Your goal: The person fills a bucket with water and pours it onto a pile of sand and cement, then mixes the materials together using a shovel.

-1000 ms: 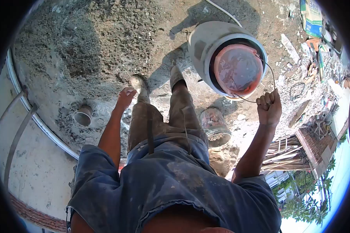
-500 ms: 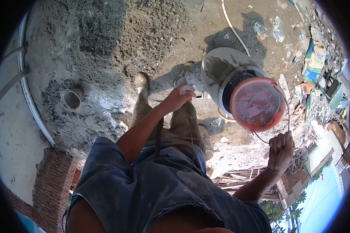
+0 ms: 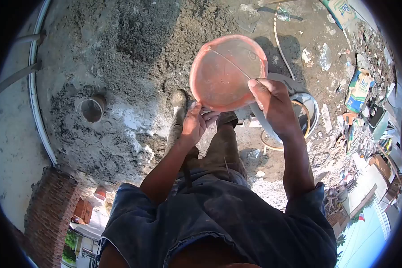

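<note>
A red-orange bucket point(image 3: 230, 73) of cloudy water hangs in front of my legs, over the ground. My right hand point(image 3: 274, 102) is closed around its thin wire handle point(image 3: 230, 61), which stretches across the bucket's mouth. At the near left rim, my left hand point(image 3: 196, 121) has its thumb against the edge, with its fingers curled partly beneath and hidden. To the right stands a large round container point(image 3: 313, 109) with a pale rim, partly covered by my right forearm.
A small mortar-caked bucket point(image 3: 92, 109) stands on the left among wet, grey mix point(image 3: 143, 44). A pale hose point(image 3: 281, 51) runs along the ground beyond. Printed cement bags point(image 3: 361, 91) and rubble lie at the right. A brick pillar point(image 3: 51, 207) rises at lower left.
The bucket has moved left, away from the large container, with my right hand on its handle. My left hand has come from beside my knee to the bucket's rim.
</note>
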### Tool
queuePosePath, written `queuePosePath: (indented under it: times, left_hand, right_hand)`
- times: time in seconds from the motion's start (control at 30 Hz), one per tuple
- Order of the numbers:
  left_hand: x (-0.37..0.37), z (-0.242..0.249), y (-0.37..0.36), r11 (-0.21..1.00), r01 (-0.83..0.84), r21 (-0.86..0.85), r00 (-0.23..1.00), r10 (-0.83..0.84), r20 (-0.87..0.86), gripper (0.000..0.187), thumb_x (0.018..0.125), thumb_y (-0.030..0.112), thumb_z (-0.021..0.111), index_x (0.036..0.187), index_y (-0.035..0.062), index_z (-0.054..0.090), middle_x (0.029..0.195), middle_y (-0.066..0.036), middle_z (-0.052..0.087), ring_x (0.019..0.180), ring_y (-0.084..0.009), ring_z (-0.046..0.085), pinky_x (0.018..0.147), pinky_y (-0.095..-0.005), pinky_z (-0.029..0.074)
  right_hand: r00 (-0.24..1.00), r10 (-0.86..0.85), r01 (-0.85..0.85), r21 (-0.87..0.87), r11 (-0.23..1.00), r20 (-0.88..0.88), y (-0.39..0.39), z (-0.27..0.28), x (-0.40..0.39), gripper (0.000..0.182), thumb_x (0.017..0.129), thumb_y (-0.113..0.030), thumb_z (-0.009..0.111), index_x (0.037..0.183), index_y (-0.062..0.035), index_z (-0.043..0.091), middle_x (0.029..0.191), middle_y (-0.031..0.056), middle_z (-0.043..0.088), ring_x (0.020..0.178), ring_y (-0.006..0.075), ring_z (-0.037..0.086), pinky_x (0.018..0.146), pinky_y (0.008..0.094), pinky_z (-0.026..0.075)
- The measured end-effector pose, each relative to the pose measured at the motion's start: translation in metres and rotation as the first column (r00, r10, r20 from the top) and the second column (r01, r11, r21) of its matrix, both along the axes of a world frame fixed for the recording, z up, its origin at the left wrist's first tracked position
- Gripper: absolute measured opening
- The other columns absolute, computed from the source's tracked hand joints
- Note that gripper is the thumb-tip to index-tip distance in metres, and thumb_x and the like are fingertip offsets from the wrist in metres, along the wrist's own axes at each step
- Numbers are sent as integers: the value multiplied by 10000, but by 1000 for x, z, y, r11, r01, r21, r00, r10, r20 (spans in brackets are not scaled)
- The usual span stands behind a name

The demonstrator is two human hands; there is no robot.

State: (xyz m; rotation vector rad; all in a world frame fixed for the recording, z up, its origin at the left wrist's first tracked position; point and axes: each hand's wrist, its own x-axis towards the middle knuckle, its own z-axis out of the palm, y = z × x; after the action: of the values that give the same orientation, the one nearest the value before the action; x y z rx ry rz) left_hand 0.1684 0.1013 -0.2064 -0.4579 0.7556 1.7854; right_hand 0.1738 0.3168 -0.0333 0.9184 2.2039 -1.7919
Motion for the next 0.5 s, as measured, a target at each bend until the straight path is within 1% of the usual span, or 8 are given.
queuePosePath:
  times: [0.03,0.07,0.1,0.13,0.17,0.23,0.3,0.5]
  left_hand:
    - [-13,-7,-10,996,-65,-56,998,64,-11,420,918,389,431,1120,21,424,1083,-124,519,1036,-267,540,935,-417,410]
    - [-25,-9,-19,986,-118,-121,993,115,-37,386,931,344,408,1085,-8,437,1065,-125,524,1041,-287,541,925,-410,424]
    - [-45,7,-21,971,-149,-188,989,142,-50,371,948,313,363,1085,-24,432,1063,-142,530,1037,-307,544,916,-406,435]
    - [-59,4,-29,957,-184,-224,982,170,-82,373,953,301,343,1099,-32,426,1065,-157,532,1033,-310,547,919,-413,435]
    - [-75,-1,-39,942,-217,-256,974,194,-115,376,959,289,323,1113,-40,419,1067,-171,533,1029,-313,550,921,-419,436]
    - [-103,-9,-61,916,-280,-288,956,238,-172,371,960,265,312,1131,-54,397,1077,-211,527,1014,-319,557,919,-419,449]
    - [-126,-16,-84,902,-305,-305,938,229,-261,366,919,249,447,1161,-24,406,1074,-182,538,969,-310,577,857,-390,497]
    - [-174,1,-124,828,-392,-400,815,111,-569,266,871,111,551,1079,-26,460,1027,-154,570,869,-284,621,792,-377,544]
  right_hand:
    - [993,102,-97,77,992,-59,-11,-16,-25,322,916,-211,464,720,34,535,562,50,440,523,120,451,517,282,364]
    - [970,239,-224,203,953,-49,-18,-33,-50,287,893,-209,483,802,45,581,615,148,522,604,240,566,597,349,434]
    - [993,115,-116,-36,993,-36,-37,-39,-72,282,870,-216,482,841,34,610,704,218,577,723,338,601,670,401,457]
    - [950,311,-294,228,928,-39,-47,-66,-95,298,850,-227,470,848,31,617,812,233,605,782,372,601,717,414,473]
    - [944,323,-329,188,925,62,-59,-72,-117,310,844,-238,456,848,15,635,847,212,619,789,351,612,723,405,480]
    - [927,375,-368,221,903,14,-87,-104,-154,350,863,-290,482,929,21,631,820,229,615,766,338,615,707,403,469]
    - [948,315,-317,136,939,39,-116,-110,-181,332,852,-280,481,917,3,641,848,214,627,798,346,615,742,416,477]
    - [953,270,-251,141,958,-137,-176,-132,-227,310,807,-284,495,871,-35,667,840,206,637,820,348,618,764,422,478]
